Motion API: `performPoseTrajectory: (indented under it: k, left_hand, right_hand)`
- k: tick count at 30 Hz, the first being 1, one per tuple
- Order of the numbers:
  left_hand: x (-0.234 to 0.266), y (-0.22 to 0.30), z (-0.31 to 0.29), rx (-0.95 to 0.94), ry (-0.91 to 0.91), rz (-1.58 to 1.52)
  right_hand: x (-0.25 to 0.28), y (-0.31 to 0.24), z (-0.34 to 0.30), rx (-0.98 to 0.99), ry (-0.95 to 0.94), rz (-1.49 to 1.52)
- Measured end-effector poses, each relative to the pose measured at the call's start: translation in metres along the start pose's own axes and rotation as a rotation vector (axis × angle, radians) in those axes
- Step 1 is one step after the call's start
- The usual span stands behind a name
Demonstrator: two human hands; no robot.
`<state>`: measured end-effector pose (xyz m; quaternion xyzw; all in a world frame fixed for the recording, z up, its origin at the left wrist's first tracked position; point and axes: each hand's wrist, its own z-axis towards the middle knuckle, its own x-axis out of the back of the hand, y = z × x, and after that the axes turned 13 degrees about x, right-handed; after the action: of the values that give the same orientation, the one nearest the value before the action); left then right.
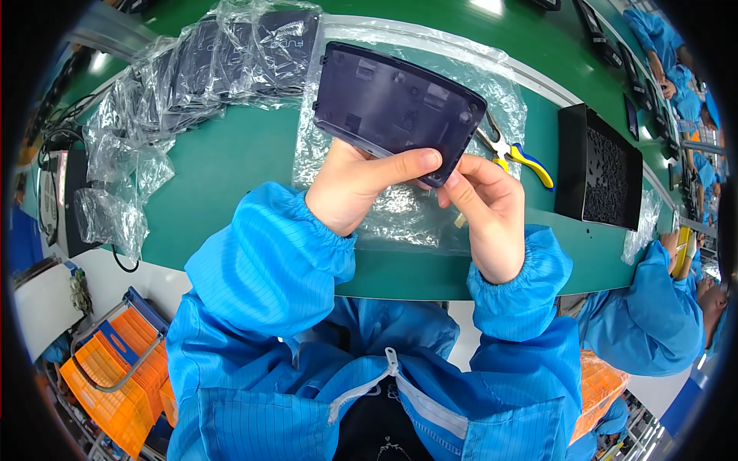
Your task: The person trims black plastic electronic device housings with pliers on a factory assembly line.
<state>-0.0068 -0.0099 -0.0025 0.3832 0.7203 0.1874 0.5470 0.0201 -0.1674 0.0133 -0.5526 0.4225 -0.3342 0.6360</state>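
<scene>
Tilted above the green bench is a dark plastic cover (384, 104), its moulded inner side facing me. My left hand (361, 173) is closed on its lower edge, the thumb lying across the near right corner. At that same corner the thumb and fingers of my right hand (488, 203) pinch; whether a small part sits between them is hidden. A clear plastic bag (400, 219) lies flat beneath both hands. Just beyond my right hand rest pliers (530, 165) with yellow and blue handles.
Several bagged dark covers (223, 58) line the far left. A black box (573, 157) of small black pieces stands right, near a co-worker's blue sleeve (646, 315). A device with cables (65, 192) sits left. An orange chair (115, 376) is lower left.
</scene>
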Motion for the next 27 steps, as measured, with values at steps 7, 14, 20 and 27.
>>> performPoseTrajectory:
  k: [7, 14, 20, 27]
  left_hand:
    - [0.003, 0.001, 0.000, 0.092, -0.035, 0.064]
    - [0.003, 0.002, -0.002, 0.093, -0.034, 0.071]
    - [0.001, -0.001, 0.001, 0.045, 0.011, 0.079]
    - [-0.003, -0.006, 0.005, -0.098, 0.125, 0.005]
  right_hand:
    - [0.000, -0.003, 0.000, 0.150, -0.038, -0.158]
    - [0.000, -0.002, 0.000, 0.142, -0.053, -0.098]
    - [0.004, 0.004, -0.001, -0.015, -0.017, 0.094]
    - [-0.008, 0.004, -0.003, 0.097, 0.103, 0.044]
